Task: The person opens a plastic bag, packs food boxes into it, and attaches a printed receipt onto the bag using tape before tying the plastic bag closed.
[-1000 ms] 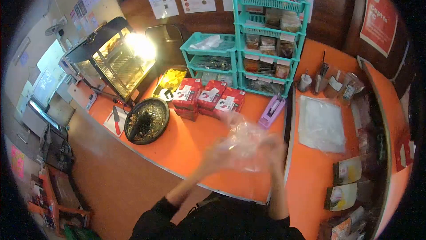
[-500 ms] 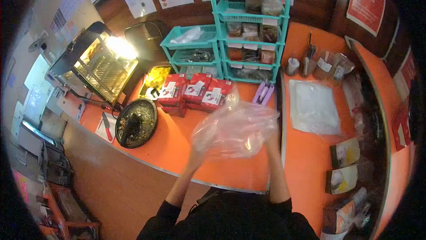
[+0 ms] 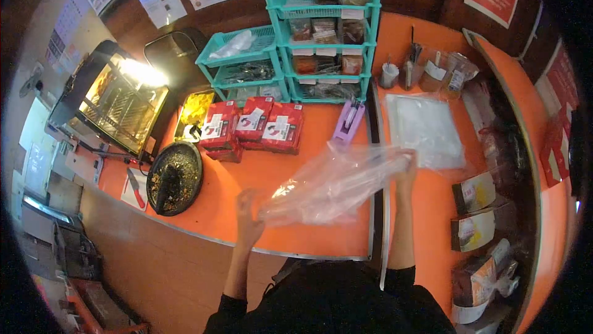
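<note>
A clear plastic bag (image 3: 330, 184) is stretched out above the orange counter (image 3: 278, 173), held between both hands. My left hand (image 3: 248, 218) grips its lower left end near the counter's front edge. My right hand (image 3: 406, 167) grips the upper right end, close to a stack of flat clear bags (image 3: 424, 130). Both arms wear black sleeves.
Red boxes (image 3: 253, 127) lie in a row behind the bag, with a purple tape dispenser (image 3: 348, 121) to their right. Teal drawer racks (image 3: 309, 31) stand at the back. A stone mortar (image 3: 175, 178) and a lit display warmer (image 3: 117, 102) are at left. Packaged goods (image 3: 475, 229) line the right side.
The bag was bunched between hands held close together; now the hands have moved apart, left down and right up, pulling the bag long. The camera view has shifted downward.
</note>
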The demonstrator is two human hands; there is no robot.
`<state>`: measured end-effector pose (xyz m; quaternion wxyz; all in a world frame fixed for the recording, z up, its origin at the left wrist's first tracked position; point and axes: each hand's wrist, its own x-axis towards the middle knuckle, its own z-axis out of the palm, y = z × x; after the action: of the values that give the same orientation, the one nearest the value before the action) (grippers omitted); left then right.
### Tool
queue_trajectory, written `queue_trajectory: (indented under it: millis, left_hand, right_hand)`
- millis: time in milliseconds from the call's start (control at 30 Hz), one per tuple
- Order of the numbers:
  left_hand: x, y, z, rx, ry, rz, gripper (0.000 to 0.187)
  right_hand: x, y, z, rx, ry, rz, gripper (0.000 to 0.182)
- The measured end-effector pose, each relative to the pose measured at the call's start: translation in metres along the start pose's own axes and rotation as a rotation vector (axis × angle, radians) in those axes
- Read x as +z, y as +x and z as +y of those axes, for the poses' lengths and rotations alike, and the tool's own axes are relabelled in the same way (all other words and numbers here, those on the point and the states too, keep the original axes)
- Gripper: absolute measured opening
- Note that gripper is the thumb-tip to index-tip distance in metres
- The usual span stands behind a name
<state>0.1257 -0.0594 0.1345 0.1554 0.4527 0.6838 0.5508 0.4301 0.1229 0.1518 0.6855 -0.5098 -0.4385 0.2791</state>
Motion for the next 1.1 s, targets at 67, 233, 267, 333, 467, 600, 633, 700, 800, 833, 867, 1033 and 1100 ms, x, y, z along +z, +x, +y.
queue_trajectory:
  millis: [67,233,267,333,467,600,633,700,800,833,867,1033,1100]
  left_hand:
    - [0.035,-0.015,0.005,0.029,-0.020,-0.110,0.033]
    - [-0.047,-0.007,-0.061,-0.043,0.369,-0.154,0.047]
    - [-0.060,-0.008,-0.056,-0.072,0.484,-0.172,0.050]
    - [-0.047,-0.024,-0.050,-0.166,0.603,-0.224,0.053]
    - [-0.001,-0.035,0.019,0.669,0.710,-0.107,0.038]
    - [0.053,-0.010,-0.001,0.589,0.596,-0.126,0.028]
    - [0.060,0.004,-0.018,0.492,0.581,-0.123,0.026]
    - [0.042,0.029,-0.070,0.204,0.531,-0.229,0.029]
    - [0.000,0.029,-0.091,0.095,0.711,-0.296,0.037]
    - [-0.009,0.026,-0.095,0.074,0.865,-0.328,0.042]
    - [-0.009,0.020,-0.082,0.065,0.874,-0.330,0.042]
    - [-0.033,-0.001,-0.059,-0.104,1.050,-0.335,0.092]
    - [-0.047,0.002,-0.083,-0.183,1.061,-0.367,0.094]
  right_hand:
    - [0.010,-0.031,-0.005,0.093,0.158,-0.235,0.010]
    - [-0.008,-0.015,0.012,0.064,-0.465,-0.423,0.016]
    - [-0.008,-0.009,0.007,0.029,-0.567,-0.406,0.018]
    - [0.001,-0.007,-0.002,-0.046,-0.556,-0.406,0.014]
    - [0.041,-0.022,-0.018,-0.188,-0.441,-0.648,0.009]
    - [0.073,-0.062,-0.079,-0.274,-0.279,-0.959,0.017]
    - [0.071,-0.060,-0.072,-0.272,-0.282,-0.962,0.017]
    - [0.061,-0.046,-0.019,-0.427,-0.873,-0.799,0.031]
    - [0.024,-0.008,0.015,-0.274,-0.794,-0.708,0.042]
    - [0.019,-0.013,0.018,-0.329,-0.665,-0.674,0.046]
    - [0.021,-0.022,0.020,-0.435,-0.527,-0.652,0.050]
    - [0.009,-0.064,-0.023,1.030,0.701,-0.738,0.053]
    - [0.005,-0.061,-0.005,0.737,0.689,-1.133,0.044]
